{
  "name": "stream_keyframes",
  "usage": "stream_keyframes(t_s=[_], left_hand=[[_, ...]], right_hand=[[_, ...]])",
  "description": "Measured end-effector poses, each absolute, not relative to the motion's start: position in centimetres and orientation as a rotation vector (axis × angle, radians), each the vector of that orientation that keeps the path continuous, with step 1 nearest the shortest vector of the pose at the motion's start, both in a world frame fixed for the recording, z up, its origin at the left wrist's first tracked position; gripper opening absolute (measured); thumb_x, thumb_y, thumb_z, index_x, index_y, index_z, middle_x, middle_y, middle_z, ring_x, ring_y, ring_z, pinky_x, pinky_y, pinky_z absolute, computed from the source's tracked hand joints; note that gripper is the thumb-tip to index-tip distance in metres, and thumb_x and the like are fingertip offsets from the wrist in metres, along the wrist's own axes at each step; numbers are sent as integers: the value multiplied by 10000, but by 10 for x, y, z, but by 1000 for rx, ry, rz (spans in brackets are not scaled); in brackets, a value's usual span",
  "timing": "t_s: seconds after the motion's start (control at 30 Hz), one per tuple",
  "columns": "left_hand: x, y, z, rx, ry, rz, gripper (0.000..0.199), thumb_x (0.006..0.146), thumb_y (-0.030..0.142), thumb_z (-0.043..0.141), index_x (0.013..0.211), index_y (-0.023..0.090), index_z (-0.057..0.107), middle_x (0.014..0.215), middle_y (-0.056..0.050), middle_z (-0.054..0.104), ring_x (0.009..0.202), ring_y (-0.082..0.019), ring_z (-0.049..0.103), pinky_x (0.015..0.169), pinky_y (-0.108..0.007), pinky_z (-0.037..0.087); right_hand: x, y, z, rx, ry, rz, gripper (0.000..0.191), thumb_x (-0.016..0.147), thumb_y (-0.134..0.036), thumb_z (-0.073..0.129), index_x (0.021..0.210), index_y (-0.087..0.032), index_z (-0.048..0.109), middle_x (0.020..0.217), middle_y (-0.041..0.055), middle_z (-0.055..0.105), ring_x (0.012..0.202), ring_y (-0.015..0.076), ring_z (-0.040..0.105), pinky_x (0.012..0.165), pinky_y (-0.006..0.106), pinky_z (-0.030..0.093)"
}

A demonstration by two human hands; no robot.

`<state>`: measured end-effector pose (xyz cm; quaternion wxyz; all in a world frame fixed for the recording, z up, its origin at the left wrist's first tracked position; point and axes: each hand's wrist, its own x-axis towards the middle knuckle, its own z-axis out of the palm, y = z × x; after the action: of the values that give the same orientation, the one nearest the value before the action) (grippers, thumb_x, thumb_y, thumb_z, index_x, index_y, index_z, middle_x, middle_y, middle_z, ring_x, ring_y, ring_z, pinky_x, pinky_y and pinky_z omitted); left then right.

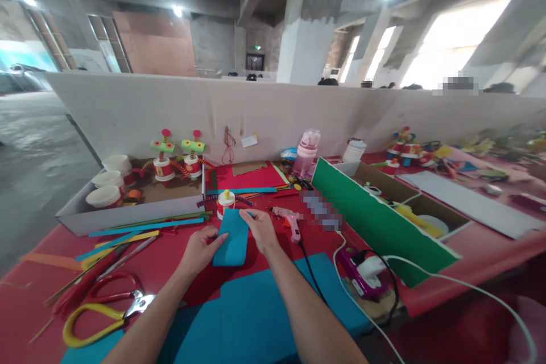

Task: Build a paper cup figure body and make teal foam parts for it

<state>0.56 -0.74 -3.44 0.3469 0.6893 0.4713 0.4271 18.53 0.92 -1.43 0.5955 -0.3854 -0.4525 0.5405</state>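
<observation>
A strip of blue paper (232,239) is held up between both hands over the red table. My left hand (203,247) pinches its left edge between thumb and fingers. At the upper right corner, my right hand (258,227) grips the same paper. Just behind the paper stands a red and white cup figure (226,202) with a yellow top and coiled arms. A pink glue gun (290,222) lies to the right of my right hand. Larger blue sheets (239,307) spread beneath my forearms.
Red and yellow-handled scissors (96,318) lie front left, near coloured strips (149,227). A box (128,213) with cups and figures stands back left. To the right are a green-sided box (375,216), a purple power socket (362,278) and cables.
</observation>
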Motion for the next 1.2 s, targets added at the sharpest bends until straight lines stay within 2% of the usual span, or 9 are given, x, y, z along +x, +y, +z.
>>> stream_keyframes(t_s=[0.53,0.63,0.73,0.8,0.87,0.97,1.0,1.1,1.2], left_hand=[[6,-12,-28,1804,1220,1085,425,813,502,579,569,185,435,585,33,428,582,-114,418,542,-220,366],[2,-11,-24,1848,1206,1038,407,819,494,577,575,180,486,585,24,472,577,-124,454,527,-225,368],[-4,-5,-17,1900,1136,847,362,815,481,582,626,172,590,612,3,567,575,-144,508,522,-237,385],[-8,0,-8,1970,1130,744,344,815,471,575,650,174,630,607,-2,601,558,-152,520,513,-241,383],[-13,4,5,2101,1206,784,329,835,457,541,689,183,648,651,-10,633,601,-158,543,546,-240,393],[-25,1,28,2219,1534,1044,312,895,413,443,834,185,647,824,-35,676,738,-167,582,641,-239,404],[-29,-4,34,2265,1636,1019,306,901,390,430,811,183,637,792,-33,667,706,-162,570,630,-242,389],[-38,-26,44,2478,1530,444,321,895,333,439,672,186,617,660,-16,637,609,-151,550,575,-248,339],[-31,-48,35,2592,1206,69,339,915,289,425,713,204,683,741,-25,694,716,-172,621,640,-253,397]], right_hand=[[187,11,-19,-913,-1099,1237,345,697,-518,729,667,-175,729,581,-11,616,535,121,463,546,258,384],[193,12,-17,-939,-1235,1176,337,742,-509,690,702,-176,726,613,-10,622,562,124,481,561,252,383],[205,14,-13,-944,-1512,1076,275,741,-454,705,757,-180,721,696,-4,652,643,138,532,622,251,405],[212,14,-13,-960,-1658,1038,250,744,-425,698,727,-176,697,670,-9,629,632,131,523,603,242,391],[217,15,-15,-1022,-1677,996,241,748,-407,680,689,-173,670,642,-15,604,610,121,510,583,236,380],[222,12,-23,-1167,-1505,945,246,713,-403,685,655,-171,632,603,-29,577,560,106,494,547,227,377],[223,10,-26,-1202,-1432,970,258,704,-417,688,659,-172,622,573,-40,555,516,98,476,511,223,366],[227,4,-36,-1204,-1213,1124,319,682,-476,707,691,-173,607,524,-69,494,407,71,410,410,210,325],[229,1,-41,-1107,-1000,1242,380,590,-484,792,684,-168,603,557,-74,487,412,54,406,384,194,333]])
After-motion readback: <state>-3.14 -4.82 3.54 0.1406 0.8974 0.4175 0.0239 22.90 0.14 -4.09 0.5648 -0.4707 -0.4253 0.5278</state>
